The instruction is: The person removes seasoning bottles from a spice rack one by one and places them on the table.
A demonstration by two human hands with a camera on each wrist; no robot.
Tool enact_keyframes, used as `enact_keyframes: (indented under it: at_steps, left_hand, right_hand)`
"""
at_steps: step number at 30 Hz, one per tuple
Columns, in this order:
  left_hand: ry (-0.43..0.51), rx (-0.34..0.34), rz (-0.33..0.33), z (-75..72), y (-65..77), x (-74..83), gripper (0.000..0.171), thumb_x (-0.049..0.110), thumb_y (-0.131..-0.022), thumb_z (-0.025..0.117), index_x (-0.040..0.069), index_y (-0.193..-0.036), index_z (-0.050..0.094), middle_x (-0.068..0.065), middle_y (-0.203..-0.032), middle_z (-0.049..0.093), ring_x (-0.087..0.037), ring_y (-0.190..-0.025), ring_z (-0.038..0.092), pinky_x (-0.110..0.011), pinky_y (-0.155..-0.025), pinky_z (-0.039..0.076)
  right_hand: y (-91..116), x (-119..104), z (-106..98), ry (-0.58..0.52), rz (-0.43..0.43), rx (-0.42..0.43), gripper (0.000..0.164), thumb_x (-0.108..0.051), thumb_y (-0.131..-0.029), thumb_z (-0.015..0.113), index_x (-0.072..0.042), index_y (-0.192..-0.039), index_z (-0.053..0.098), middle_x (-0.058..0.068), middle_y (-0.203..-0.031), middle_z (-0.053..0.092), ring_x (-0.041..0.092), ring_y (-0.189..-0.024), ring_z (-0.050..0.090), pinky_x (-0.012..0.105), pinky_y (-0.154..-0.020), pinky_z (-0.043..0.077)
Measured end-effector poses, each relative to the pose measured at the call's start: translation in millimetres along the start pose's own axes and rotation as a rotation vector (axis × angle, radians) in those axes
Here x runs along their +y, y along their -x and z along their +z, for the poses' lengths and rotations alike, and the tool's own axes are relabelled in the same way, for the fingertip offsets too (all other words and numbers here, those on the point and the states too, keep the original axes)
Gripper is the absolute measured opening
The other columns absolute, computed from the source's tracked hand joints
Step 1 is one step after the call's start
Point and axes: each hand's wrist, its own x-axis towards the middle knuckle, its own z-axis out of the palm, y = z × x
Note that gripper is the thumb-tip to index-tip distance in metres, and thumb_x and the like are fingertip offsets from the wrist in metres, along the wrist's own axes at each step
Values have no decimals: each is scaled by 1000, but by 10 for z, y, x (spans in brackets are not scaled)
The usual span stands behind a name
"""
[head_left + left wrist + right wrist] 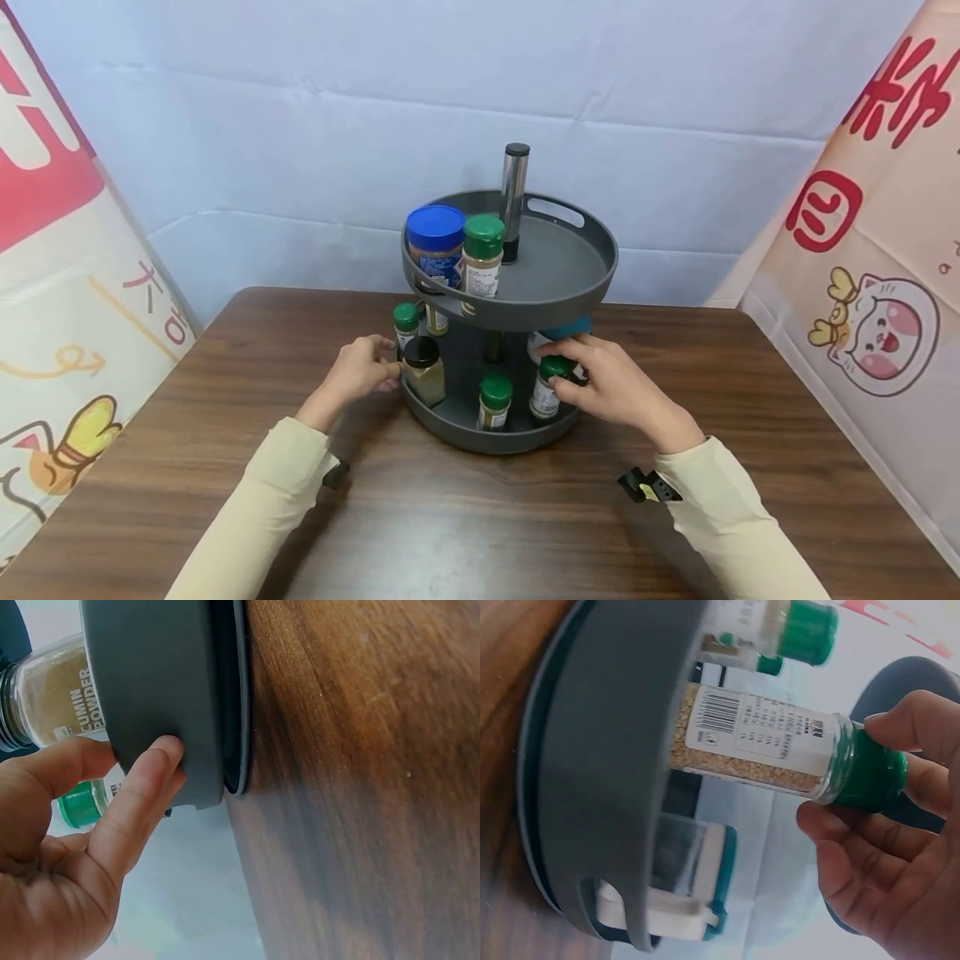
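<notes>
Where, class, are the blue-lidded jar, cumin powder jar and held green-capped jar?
Blue-lidded jar (437,237), head view: side of its lid.
Cumin powder jar (57,693), left wrist view: clear body.
Held green-capped jar (780,744), right wrist view: its label.

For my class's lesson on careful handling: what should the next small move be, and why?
Perhaps the right hand should ease the green-capped jar it holds gently down: the jar's lower end is inside the lower tray, but its hidden base may not be resting yet.

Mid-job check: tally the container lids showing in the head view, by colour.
Green lids: 4
Blue lid: 1
Black lid: 1
Teal lid: 1
Total: 7
</notes>
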Motion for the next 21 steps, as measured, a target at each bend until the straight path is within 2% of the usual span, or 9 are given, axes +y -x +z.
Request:
enact_keyframes:
  at_steps: [6, 11, 21]
  left_hand:
    - [-4, -11, -23, -2, -8, 6, 46, 10, -82, 60, -8, -122, 47, -16, -80, 67, -18, -62, 64, -35, -60, 57]
    - [3, -21, -35, 7, -27, 8, 46, 10, -82, 60, -8, -122, 46, -18, -83, 66, -18, -62, 64, -34, -60, 56]
    - [14, -36, -44, -2, -47, 12, 43, 10, -81, 59, -7, -119, 47, -20, -89, 64, -18, -62, 64, -37, -62, 57]
  right_hand:
    - [42, 7, -176, 11, 35, 2, 30, -10, -81, 62, -12, -112, 60, 9, -101, 58, 12, -69, 48, 32, -53, 48]
    - [108, 29, -329, 42, 61, 38, 29, -7, -79, 63, -11, -108, 61, 5, -96, 59, 11, -70, 48, 34, -57, 49]
    - [249, 92, -541, 105, 144, 106, 27, -4, -72, 64, -9, -99, 59, 2, -91, 58, 13, -68, 49, 34, -54, 49]
